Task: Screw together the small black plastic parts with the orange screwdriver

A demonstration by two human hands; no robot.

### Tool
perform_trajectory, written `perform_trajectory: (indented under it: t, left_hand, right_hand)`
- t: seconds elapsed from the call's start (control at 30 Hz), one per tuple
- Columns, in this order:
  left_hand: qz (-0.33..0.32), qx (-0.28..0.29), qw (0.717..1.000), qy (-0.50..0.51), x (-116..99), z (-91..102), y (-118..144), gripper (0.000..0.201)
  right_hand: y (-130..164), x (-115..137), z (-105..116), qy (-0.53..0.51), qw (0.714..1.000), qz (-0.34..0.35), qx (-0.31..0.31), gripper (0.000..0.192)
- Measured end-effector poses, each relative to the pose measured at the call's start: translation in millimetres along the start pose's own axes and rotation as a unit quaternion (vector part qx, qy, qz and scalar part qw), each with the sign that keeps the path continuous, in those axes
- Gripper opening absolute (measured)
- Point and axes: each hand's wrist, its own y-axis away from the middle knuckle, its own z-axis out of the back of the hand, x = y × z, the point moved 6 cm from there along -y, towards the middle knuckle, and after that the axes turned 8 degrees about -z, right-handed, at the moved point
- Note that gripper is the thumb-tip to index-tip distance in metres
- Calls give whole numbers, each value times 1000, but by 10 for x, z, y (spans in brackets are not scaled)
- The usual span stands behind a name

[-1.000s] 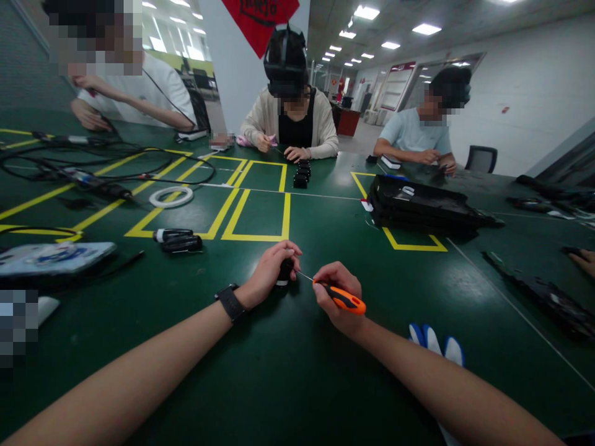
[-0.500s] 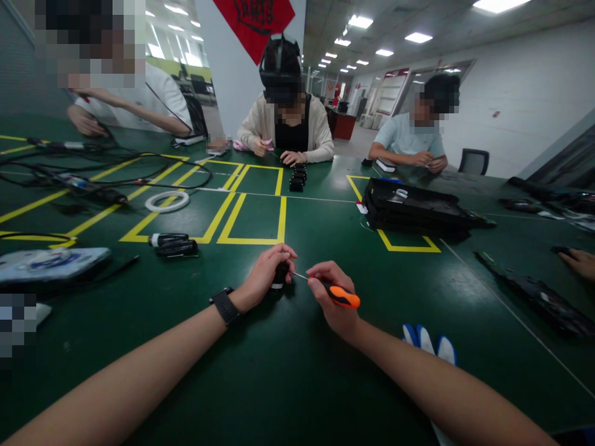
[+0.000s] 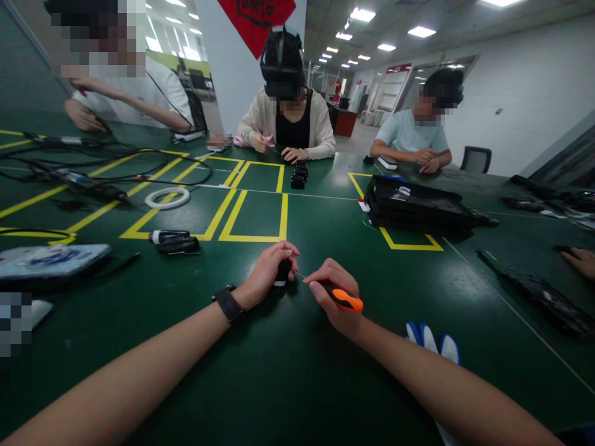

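Looked forward and down from the wearer's head, near and above the left hand and right hand, and out across the green table to seated co-workers opposite.

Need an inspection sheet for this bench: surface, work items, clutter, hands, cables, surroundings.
Surface: green table, marked with yellow tape.
Work items: screwdriver, shaft pointing toward black part; whether the tip touches is unclear.
Clutter: white ring and black case beyond the hands; glove partly behind the right forearm.
Hands: left hand curled around the black part; right hand grips the screwdriver.
Cables: black cables, loosely looped, far left.
Surroundings: three people seated opposite; another person's hand at right edge.
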Motion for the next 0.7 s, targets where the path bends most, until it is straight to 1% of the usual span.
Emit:
perform_trajectory:
  t: [0.13,0.2,0.3,0.47,0.53,0.6,0.7]
  left_hand:
    - [-6,1,1000,1,-24,-6,5,16]
    - [-6,-1,1000,0,-31,-8,5,16]
    - [0,-5,1000,-4,-24,-8,3,17]
    - [2,-9,1000,5,-13,2,-5,17]
    - [-3,-7,1000,7,-13,5,-7,17]
    - [-4,-4,1000,7,-9,6,-5,17]
    - [-2,0,1000,7,1,3,0,17]
  right_hand:
    - [3,-110,-6,-33,997,-69,-17,5]
    - [12,-143,-11,-53,994,-91,-19,6]
    - [22,-129,-4,-56,994,-85,-26,7]
    - [12,-28,13,-33,999,-26,-23,2]
    - [3,-29,28,-34,999,-33,-26,8]
    - [-4,-54,41,-40,997,-56,-31,11]
    - [-10,-67,56,-44,996,-66,-39,10]
